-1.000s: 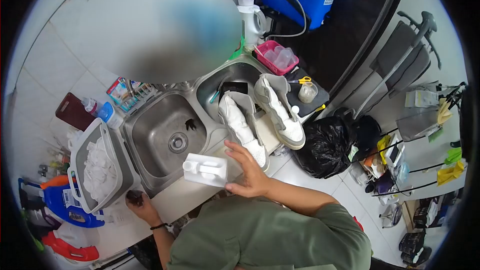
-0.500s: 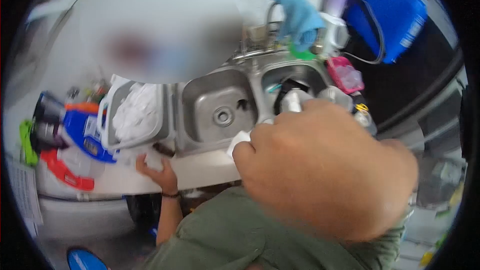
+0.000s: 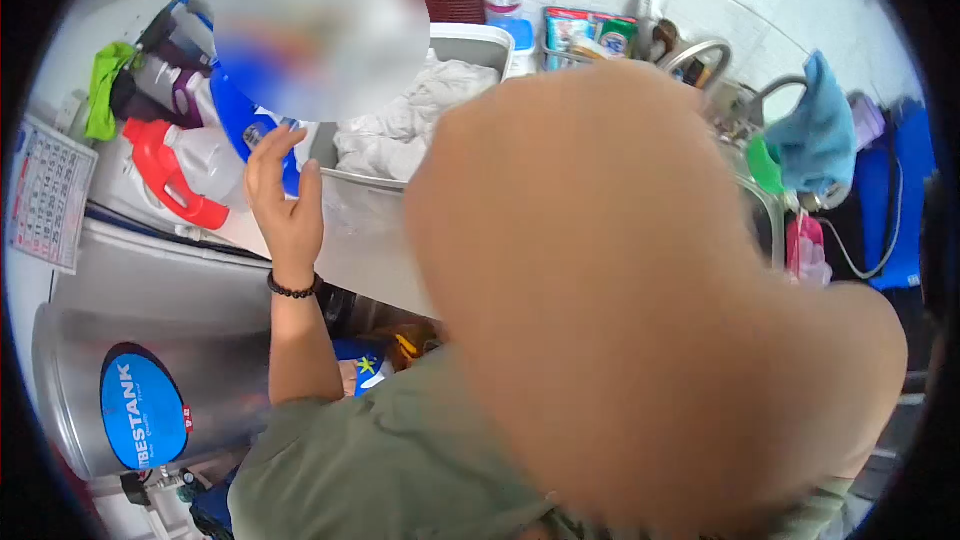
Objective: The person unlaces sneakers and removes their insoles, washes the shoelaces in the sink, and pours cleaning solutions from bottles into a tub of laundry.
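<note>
Up front, right hand (image 3: 565,200) blurred, fingers hidden

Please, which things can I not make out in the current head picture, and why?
Head view: whether the person's bare, blurred right hand holds anything; its back hides the fingers.
Head view: what lies inside the shiny steel sink; the right hand stands in front.
Head view: part of the blue plastic container; a round blurred patch hides it.
</note>
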`<state>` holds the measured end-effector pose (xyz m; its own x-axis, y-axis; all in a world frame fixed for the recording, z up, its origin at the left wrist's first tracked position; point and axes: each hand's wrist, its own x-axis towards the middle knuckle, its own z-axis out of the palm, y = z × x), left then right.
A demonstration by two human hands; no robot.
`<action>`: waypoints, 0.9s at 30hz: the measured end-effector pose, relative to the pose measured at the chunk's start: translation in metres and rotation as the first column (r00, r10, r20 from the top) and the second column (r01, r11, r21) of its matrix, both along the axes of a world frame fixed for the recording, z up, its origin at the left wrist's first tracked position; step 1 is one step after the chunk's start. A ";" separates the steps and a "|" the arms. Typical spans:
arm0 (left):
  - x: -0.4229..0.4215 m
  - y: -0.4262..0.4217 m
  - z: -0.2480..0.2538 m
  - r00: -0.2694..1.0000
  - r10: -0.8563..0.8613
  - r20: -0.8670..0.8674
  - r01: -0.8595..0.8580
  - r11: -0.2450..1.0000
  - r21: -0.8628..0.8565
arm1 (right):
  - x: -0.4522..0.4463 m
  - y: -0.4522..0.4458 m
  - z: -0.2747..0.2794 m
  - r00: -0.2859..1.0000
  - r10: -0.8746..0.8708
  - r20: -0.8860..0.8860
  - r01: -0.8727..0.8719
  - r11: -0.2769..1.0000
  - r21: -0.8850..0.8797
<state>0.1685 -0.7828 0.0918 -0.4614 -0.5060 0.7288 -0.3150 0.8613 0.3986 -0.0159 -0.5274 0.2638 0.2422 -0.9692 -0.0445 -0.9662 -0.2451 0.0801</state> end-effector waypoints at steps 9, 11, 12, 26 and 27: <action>0.033 -0.003 -0.172 0.937 -0.010 -0.348 0.186 0.860 0.475 | -0.014 -0.115 -0.168 0.930 -0.138 0.340 0.085 0.983 0.164; 0.029 0.006 -0.188 0.949 0.058 -0.311 0.116 0.852 0.511 | -0.008 -0.120 -0.182 0.965 -0.054 0.255 0.031 0.995 0.094; 0.031 0.001 -0.199 0.952 0.066 -0.300 0.129 0.801 0.585 | -0.006 -0.120 -0.183 0.983 0.012 0.184 -0.017 1.000 0.025; 0.046 0.024 -0.176 0.834 -0.530 -0.153 0.497 0.601 0.626 | 0.008 -0.126 -0.275 0.972 -0.073 0.222 0.048 0.992 0.114; 0.046 0.024 -0.173 0.795 -0.590 -0.141 0.527 0.557 0.643 | 0.008 -0.126 -0.269 0.963 -0.075 0.259 0.042 0.990 0.132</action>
